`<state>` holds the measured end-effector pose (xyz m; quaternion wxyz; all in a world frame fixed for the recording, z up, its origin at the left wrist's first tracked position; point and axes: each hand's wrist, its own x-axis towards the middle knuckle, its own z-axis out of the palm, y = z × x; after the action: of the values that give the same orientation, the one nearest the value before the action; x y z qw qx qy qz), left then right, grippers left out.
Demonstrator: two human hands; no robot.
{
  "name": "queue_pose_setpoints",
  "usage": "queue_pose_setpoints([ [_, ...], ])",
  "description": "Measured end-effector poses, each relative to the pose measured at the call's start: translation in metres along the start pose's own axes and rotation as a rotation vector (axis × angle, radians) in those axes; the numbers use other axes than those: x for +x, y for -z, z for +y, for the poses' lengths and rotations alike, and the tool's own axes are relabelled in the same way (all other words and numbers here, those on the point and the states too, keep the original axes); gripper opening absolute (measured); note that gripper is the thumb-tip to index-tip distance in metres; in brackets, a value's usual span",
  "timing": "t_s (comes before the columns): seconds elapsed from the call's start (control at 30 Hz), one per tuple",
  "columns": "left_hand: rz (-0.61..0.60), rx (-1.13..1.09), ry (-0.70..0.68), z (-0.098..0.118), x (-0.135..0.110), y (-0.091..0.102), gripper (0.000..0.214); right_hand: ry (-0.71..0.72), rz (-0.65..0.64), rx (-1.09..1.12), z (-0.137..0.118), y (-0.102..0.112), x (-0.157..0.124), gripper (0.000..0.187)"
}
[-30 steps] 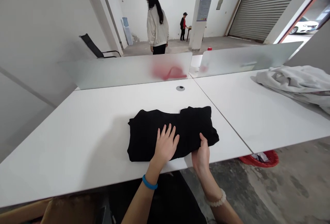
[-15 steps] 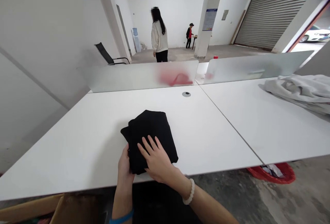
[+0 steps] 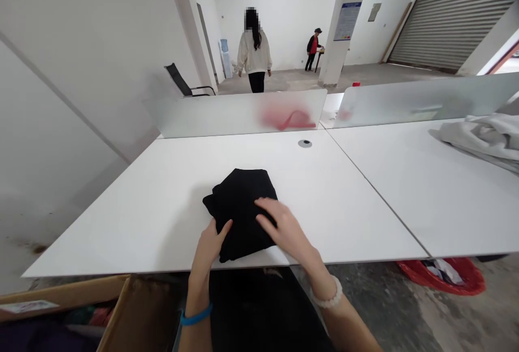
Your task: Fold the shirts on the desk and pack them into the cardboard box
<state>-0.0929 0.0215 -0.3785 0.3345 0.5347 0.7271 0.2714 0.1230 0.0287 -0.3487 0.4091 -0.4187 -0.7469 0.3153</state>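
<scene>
A folded black garment (image 3: 243, 206) lies as a thick bundle near the front edge of the white table; its exact kind does not show. My left hand (image 3: 208, 246), with a blue band at the wrist, grips its lower left edge, thumb on top and fingers hidden underneath. Over the garment's right side is my right hand (image 3: 286, 230), wearing a white beaded bracelet. Its fingers are stretched and apart, slightly blurred, with the tips at the black cloth. A small flap of cloth sticks out at the left.
A frosted divider (image 3: 239, 114) runs along the back of the table (image 3: 365, 233). Grey-white cloth (image 3: 486, 135) is heaped at the right. Below are an open cardboard box (image 3: 117, 309) with clothes and a red-lined bin (image 3: 472, 281). Two people stand beyond the divider.
My right hand has slid from the garment's middle to its right side. My left thumb now shows on top of the lower left edge. The view has shifted, and the nearer person has turned.
</scene>
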Motion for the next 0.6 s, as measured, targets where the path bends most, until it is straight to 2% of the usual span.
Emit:
queue_pose_setpoints([
  [0.03,-0.004,-0.02,0.001,0.0,-0.002,-0.001,0.069,-0.088,0.099,0.032,0.006,0.005,-0.001,0.043],
  [0.07,-0.003,-0.038,0.007,0.001,-0.005,-0.002,0.071,-0.166,0.14,0.058,0.013,0.007,-0.002,0.047],
  [0.13,0.003,-0.072,0.021,0.003,-0.011,-0.004,0.073,-0.279,0.071,0.11,0.028,0.008,-0.005,0.057],
  [0.23,0.023,-0.16,0.04,0.005,-0.021,-0.009,0.072,-0.318,-0.069,0.186,0.043,0.005,-0.011,0.062],
  [0.3,0.039,-0.262,0.024,0.003,-0.03,-0.013,0.07,-0.314,-0.062,0.235,0.045,0.003,-0.017,0.062],
  [0.37,0.053,-0.361,0.005,0.001,-0.04,-0.018,0.069,-0.353,0.005,0.337,0.044,0.002,-0.024,0.061],
  [0.47,0.064,-0.455,0.012,0.003,-0.056,-0.026,0.068,-0.475,0.119,0.621,0.042,0.004,-0.034,0.066],
  [0.53,0.068,-0.506,0.032,0.007,-0.067,-0.032,0.066,-0.57,0.142,0.814,0.041,0.009,-0.038,0.075],
  [0.6,0.059,-0.557,0.056,0.012,-0.076,-0.038,0.065,-0.631,0.142,0.907,0.04,0.016,-0.04,0.076],
])
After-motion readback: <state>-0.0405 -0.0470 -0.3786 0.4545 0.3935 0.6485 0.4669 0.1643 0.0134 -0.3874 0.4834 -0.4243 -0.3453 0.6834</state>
